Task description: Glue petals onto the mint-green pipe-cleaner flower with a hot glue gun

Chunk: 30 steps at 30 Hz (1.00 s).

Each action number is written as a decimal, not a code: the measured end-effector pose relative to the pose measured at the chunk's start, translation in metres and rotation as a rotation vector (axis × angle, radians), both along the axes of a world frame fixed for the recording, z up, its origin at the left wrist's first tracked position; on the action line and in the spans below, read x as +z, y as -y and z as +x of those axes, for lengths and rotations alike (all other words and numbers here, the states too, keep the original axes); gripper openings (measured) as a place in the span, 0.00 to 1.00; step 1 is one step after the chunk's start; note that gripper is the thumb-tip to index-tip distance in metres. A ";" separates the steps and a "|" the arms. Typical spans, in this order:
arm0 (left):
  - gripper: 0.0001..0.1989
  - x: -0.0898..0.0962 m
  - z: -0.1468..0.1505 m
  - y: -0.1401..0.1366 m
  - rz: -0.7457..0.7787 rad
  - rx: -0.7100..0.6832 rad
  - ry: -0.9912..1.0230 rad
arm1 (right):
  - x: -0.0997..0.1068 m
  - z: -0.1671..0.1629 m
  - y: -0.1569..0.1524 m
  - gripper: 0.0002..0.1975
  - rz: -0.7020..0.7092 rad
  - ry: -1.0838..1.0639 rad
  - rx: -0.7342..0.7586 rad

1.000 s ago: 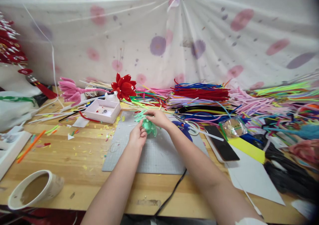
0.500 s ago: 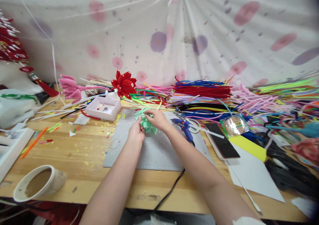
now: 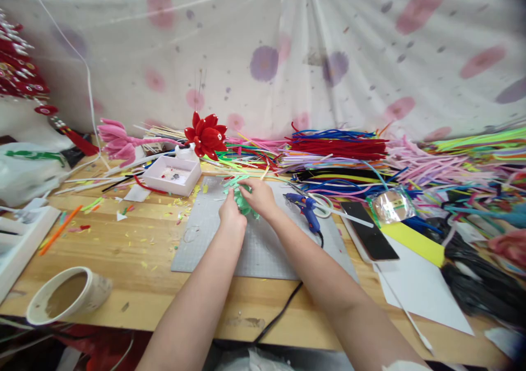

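A mint-green flower [image 3: 245, 206] of fuzzy petals is held above the grey cutting mat [image 3: 263, 250], partly hidden by my fingers. My left hand [image 3: 232, 213] grips it from the left, thumb pointing up. From the right, my right hand [image 3: 258, 197] has its fingers closed on the petals' upper side. Just behind the hands lie loose mint-green pipe cleaner pieces [image 3: 235, 181]. A blue glue gun [image 3: 306, 209] rests on the mat to the right of my right hand, near white-handled scissors [image 3: 324, 206].
Bundles of coloured pipe cleaners [image 3: 339, 147] line the back. A red flower [image 3: 206, 135] stands behind a white box [image 3: 172, 175]. A cup of brown liquid [image 3: 68, 296] sits at the front left edge. On the right are a phone [image 3: 370, 231] and white paper [image 3: 425, 289].
My left hand has turned and moved slightly right, now covering more of the green flower. My right hand stays on the flower. The view has shifted a little.
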State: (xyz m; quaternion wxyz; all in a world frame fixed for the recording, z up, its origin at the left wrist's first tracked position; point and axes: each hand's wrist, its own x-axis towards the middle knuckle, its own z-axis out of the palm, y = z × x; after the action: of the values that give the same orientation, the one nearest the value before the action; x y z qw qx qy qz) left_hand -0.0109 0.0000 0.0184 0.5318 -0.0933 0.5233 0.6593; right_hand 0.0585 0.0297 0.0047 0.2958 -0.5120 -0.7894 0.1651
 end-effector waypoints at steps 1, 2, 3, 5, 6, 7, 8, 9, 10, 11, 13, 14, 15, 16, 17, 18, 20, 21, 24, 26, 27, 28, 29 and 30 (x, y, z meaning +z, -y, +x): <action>0.11 0.000 0.000 0.000 0.004 0.003 -0.003 | 0.000 -0.001 0.000 0.12 -0.002 0.002 -0.002; 0.11 0.000 0.000 0.000 0.002 0.007 -0.002 | 0.000 -0.001 0.001 0.12 -0.003 0.005 -0.003; 0.11 0.000 0.000 0.000 -0.003 0.012 0.004 | 0.000 -0.002 0.001 0.12 -0.002 0.007 -0.004; 0.10 -0.001 -0.001 -0.001 -0.016 0.015 0.027 | 0.000 -0.002 0.001 0.12 0.002 0.009 -0.001; 0.10 -0.001 -0.001 -0.001 -0.021 0.015 0.037 | 0.000 -0.003 0.000 0.12 0.005 0.011 0.002; 0.09 -0.001 -0.001 -0.001 -0.022 0.014 0.041 | -0.001 -0.003 0.000 0.12 0.007 0.014 0.003; 0.09 -0.002 -0.001 -0.001 -0.023 0.014 0.039 | -0.001 -0.003 0.000 0.12 0.010 0.016 0.003; 0.09 -0.002 -0.001 -0.001 -0.025 0.017 0.031 | -0.001 -0.003 0.000 0.12 0.012 0.019 0.003; 0.08 -0.003 -0.001 -0.001 -0.027 0.022 0.019 | -0.002 -0.003 -0.001 0.12 0.014 0.021 0.001; 0.08 -0.003 -0.001 -0.002 -0.027 0.025 0.008 | -0.002 -0.003 -0.001 0.12 0.016 0.022 -0.001; 0.07 -0.003 -0.001 -0.002 -0.025 0.024 -0.006 | -0.003 -0.003 -0.001 0.12 0.019 0.023 -0.002; 0.07 -0.004 -0.001 -0.002 -0.020 0.019 -0.007 | -0.003 -0.003 -0.001 0.12 0.021 0.023 -0.001; 0.07 -0.004 -0.001 -0.003 -0.016 0.013 -0.007 | -0.003 -0.003 -0.001 0.12 0.022 0.024 0.000; 0.07 -0.004 -0.001 -0.003 -0.013 0.007 -0.005 | -0.004 -0.003 -0.001 0.12 0.024 0.025 0.002; 0.07 -0.004 -0.001 -0.003 -0.015 0.001 -0.005 | -0.004 -0.003 -0.001 0.12 0.026 0.028 0.004; 0.07 -0.005 -0.001 -0.003 -0.020 -0.001 -0.006 | -0.004 -0.004 -0.001 0.12 0.028 0.029 0.005; 0.07 -0.005 -0.001 -0.004 -0.032 -0.004 -0.007 | -0.004 -0.004 -0.001 0.12 0.031 0.033 0.007; 0.07 -0.004 -0.001 -0.004 -0.035 -0.005 -0.004 | -0.004 -0.004 -0.001 0.12 0.032 0.034 0.007; 0.08 -0.004 -0.001 -0.005 -0.039 0.003 0.006 | -0.004 -0.004 -0.002 0.12 0.038 0.036 0.003; 0.08 -0.004 -0.001 -0.006 -0.041 0.010 0.010 | -0.004 -0.004 -0.002 0.12 0.046 0.042 0.001; 0.08 -0.004 -0.002 -0.006 -0.039 0.013 0.013 | -0.004 -0.004 -0.002 0.12 0.052 0.046 0.002; 0.08 -0.004 -0.002 -0.007 -0.035 0.015 0.018 | -0.004 -0.004 -0.002 0.12 0.058 0.050 0.002; 0.08 -0.005 -0.002 -0.007 -0.029 0.017 0.023 | -0.005 -0.004 -0.003 0.12 0.063 0.054 0.004; 0.08 -0.005 -0.002 -0.008 -0.027 0.019 0.028 | -0.005 -0.004 -0.003 0.12 0.068 0.058 0.006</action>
State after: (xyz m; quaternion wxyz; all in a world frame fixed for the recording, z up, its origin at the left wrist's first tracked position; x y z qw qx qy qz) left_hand -0.0132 0.0076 0.0130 0.5316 -0.1147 0.5236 0.6558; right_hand 0.0546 0.0324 0.0000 0.2897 -0.5038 -0.8043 0.1241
